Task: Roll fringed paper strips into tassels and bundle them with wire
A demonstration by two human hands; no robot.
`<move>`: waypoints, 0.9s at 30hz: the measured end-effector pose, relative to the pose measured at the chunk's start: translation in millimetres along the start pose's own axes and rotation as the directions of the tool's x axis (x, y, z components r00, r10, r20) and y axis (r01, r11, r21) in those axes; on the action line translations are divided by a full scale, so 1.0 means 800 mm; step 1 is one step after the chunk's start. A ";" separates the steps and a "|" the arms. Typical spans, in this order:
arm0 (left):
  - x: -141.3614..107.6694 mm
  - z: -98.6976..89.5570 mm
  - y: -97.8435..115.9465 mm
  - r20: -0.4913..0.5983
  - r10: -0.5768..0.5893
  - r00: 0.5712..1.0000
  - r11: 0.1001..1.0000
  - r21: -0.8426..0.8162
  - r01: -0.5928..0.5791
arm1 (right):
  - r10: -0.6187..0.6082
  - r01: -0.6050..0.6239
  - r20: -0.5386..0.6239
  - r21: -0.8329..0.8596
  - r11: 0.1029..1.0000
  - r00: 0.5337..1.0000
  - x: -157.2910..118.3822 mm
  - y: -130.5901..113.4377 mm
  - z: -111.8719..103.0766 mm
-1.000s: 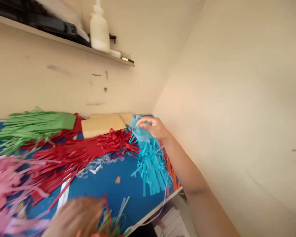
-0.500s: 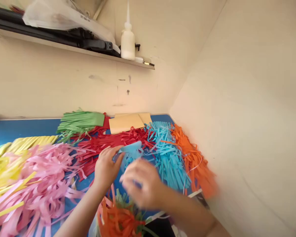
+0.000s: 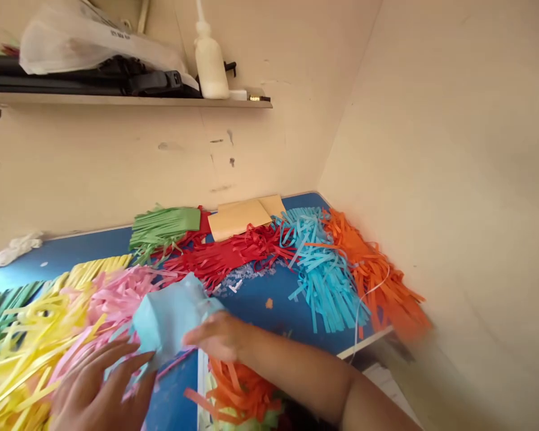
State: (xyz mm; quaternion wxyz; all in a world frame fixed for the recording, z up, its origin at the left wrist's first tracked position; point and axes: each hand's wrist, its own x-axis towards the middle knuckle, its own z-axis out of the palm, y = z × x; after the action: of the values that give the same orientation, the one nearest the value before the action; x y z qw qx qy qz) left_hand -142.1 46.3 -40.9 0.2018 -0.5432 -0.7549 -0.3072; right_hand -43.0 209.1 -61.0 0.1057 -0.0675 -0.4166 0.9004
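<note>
A light blue piece of tissue paper [image 3: 166, 311] is spread above the table's left half, with light blue strips near its lower left edge. At its right edge my right hand [image 3: 218, 335] grips the paper, thumb and fingers partly blurred. My left hand [image 3: 101, 386] is at the lower left, fingers spread and bent over the strips; whether it touches them I cannot tell. Beneath the paper lie pink fringed strips [image 3: 121, 293], with yellow fringed strips [image 3: 27, 353] beside them.
Red fringe [image 3: 229, 254], green fringe [image 3: 166, 227], blue fringe [image 3: 321, 275] and orange fringe [image 3: 368, 275] line the blue table [image 3: 269, 323] by the walls. Tan paper sheets [image 3: 240, 219] lie at the back. Overhead, a shelf [image 3: 130, 100] holds a white bottle [image 3: 212, 66].
The light blue paper has moved left and is spread wider. My left hand has moved down and left, its fingers now apart; my right hand has moved left. The view has turned left.
</note>
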 end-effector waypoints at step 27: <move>-0.011 0.152 0.058 0.463 0.239 0.853 0.971 -0.113 -0.211 | -0.159 0.107 0.161 -0.946 -0.306 0.974 -0.148 -0.057 -0.184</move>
State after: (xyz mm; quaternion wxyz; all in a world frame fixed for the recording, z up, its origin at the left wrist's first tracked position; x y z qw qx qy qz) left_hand -91.8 133.4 -123.8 0.0300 -0.6919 -0.7032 -0.1610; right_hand 108.5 316.9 -117.2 0.1164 -0.0921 -0.9717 0.1837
